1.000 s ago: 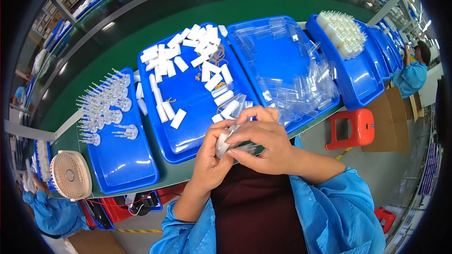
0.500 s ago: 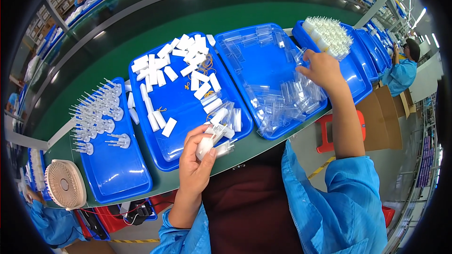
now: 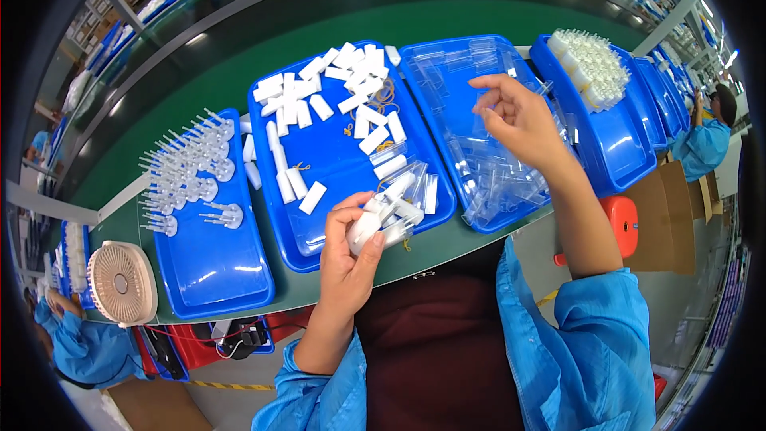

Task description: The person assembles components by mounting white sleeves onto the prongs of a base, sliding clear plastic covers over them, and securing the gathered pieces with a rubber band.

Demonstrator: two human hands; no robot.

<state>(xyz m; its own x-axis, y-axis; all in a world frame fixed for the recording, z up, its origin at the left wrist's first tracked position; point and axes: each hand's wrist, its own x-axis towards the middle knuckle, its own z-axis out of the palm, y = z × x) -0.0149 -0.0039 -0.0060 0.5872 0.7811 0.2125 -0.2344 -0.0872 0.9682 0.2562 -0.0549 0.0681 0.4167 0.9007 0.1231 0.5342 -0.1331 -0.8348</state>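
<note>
What just changed: your right hand (image 3: 519, 116) has shifted off the right edge of the clear-sleeve tray (image 3: 448, 88) to above its middle — so the work looks split, your left hand (image 3: 343, 259) holding while your right is at the sleeves.
Left hand: your fingers and thumb are closed around a white block (image 3: 365, 231), over the near edge of the white-block tray (image 3: 339, 161).
Right hand: your fingers are half curled; you cannot tell here whether they pinch a sleeve.
Trays: 4 blue ones near you on the tabletop (image 3: 297, 286), with others past the right end.
White blocks: dozens, too overlapped to count; about 3 lie outside the tray's left edge.
Clear sleeves (image 3: 499, 183): piled toward the near edge — uncountable.
Pronged parts (image 3: 223, 215): 2 stand apart in the left tray; the rest overlap.
Fan (image 3: 122, 280): 1, at the tabletop's left end.
</note>
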